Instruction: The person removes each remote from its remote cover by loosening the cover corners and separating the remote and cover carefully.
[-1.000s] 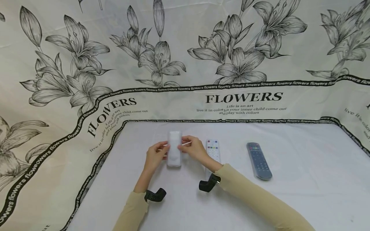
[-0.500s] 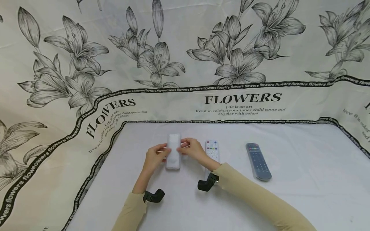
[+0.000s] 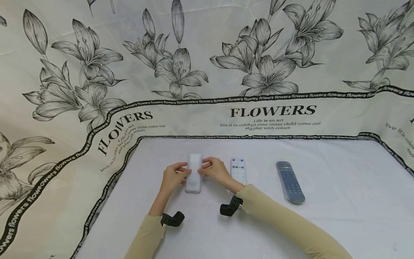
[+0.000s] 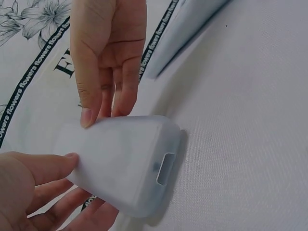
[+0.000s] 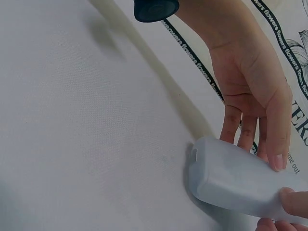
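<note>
In the head view, a white remote control in a translucent sleeve (image 3: 194, 174) lies lengthwise between the two hands, with no buttons visible on its upper face. The left hand (image 3: 173, 177) pinches its left edge, thumb on top and fingers beneath. From the other side the right hand (image 3: 217, 172) grips the right edge. A small slot shows at the near end of the sleeve (image 4: 139, 168) in the left wrist view. That end is just at or above the tablecloth; I cannot tell whether it touches. In the right wrist view, the left hand (image 5: 255, 86) appears above the sleeve.
A white remote (image 3: 238, 171) with coloured buttons lies right of the hands, partly behind the right wrist. Farther right lies a dark grey-blue remote (image 3: 290, 182) in a clear cover. The table has a white cloth (image 3: 343, 194); a flower-printed curtain (image 3: 271, 118) hangs behind and at the left.
The sleeved remote has shifted slightly toward the person between the hands. Both hands keep their hold, with little movement. The other two remotes have stayed put.
</note>
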Demonstrator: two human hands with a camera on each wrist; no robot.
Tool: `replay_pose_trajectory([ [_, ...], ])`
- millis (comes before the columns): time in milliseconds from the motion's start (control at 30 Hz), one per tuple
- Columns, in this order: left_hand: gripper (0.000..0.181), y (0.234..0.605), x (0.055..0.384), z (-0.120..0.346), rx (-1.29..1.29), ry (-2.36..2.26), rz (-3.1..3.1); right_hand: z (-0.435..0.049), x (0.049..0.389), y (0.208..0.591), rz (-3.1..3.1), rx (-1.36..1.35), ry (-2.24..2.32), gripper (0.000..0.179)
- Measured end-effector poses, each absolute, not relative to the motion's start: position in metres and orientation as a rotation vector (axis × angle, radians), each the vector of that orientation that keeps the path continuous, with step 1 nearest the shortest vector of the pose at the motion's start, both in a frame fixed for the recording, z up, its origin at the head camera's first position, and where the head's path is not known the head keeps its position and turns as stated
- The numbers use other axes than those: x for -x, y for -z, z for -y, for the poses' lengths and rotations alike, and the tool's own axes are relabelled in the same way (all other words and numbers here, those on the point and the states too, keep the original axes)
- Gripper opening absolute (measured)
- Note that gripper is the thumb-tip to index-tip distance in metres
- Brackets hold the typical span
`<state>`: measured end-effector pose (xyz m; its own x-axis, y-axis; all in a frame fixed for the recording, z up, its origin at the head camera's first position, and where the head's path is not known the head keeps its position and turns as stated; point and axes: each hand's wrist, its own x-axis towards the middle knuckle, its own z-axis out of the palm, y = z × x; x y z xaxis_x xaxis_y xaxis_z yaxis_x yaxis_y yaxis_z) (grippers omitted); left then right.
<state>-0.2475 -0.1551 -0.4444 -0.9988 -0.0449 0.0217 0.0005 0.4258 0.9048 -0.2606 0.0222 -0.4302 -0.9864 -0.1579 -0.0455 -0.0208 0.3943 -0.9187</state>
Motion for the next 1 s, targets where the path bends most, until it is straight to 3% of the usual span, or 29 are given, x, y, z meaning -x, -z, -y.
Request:
replay_pose_trajectory([
  [1000,0.035,0.4463,0.2538,0.1526,0.038,1.411,2.771,-0.0208,0.2671,0.4378,-2.593,0.138,1.551,0.035],
])
